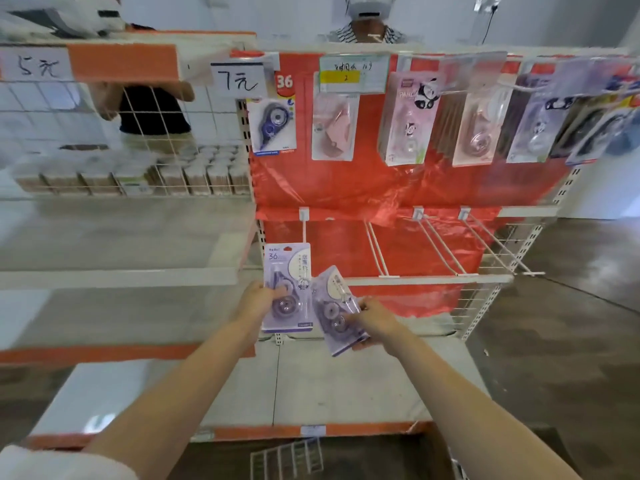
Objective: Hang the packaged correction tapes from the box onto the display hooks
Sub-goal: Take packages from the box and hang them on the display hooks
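My left hand [259, 299] grips an upright purple correction tape pack [287, 271] at its lower left edge. The top of that pack sits at the tip of the leftmost lower hook [304, 226]. My right hand [372, 322] holds a small tilted stack of the same purple packs [334, 306] just to the right. Three more bare white hooks [440, 244] stick out of the red back panel [381, 188] to the right. The box is not in view.
The upper row of hooks carries several hanging correction tape packs [405, 119]. A wire basket shelf [131, 181] with small boxed goods stands at the left. A white base shelf [311, 386] lies below my hands. A person [367, 26] stands behind the rack.
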Demonstrator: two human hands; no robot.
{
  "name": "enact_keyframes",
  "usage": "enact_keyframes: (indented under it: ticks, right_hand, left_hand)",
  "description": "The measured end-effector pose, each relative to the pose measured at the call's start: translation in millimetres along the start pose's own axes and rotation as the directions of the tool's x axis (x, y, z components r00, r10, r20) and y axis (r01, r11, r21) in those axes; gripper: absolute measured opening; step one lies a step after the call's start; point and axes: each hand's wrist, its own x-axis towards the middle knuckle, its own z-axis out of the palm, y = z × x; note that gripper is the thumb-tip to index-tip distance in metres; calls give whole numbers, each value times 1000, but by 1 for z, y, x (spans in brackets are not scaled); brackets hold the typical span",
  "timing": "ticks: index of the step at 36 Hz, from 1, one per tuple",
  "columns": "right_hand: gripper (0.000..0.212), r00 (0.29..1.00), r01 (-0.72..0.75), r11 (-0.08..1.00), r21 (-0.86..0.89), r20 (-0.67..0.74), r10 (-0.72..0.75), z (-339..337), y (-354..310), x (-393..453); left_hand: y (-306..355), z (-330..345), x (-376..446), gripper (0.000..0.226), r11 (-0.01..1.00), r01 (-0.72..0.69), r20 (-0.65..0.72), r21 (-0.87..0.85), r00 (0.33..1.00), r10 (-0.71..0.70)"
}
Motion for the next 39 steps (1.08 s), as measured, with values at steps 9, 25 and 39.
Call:
enact_keyframes:
  ticks: [9,25,39]
  right_hand:
    - [23,999,23,1000,4,22,-23,23,-6,16]
    - [14,997,-43,995,-86,-67,37,46,1,42]
    - [31,993,-10,795,-607,-102,-65,48,3,74]
  left_hand:
    - [2,-21,-8,16,1000,-17,-115,-6,993,16]
    - [-3,-20,-2,23,999,-31,-73,24,997,33]
    - [1,-31,-15,27,997,-38,-33,69,999,40]
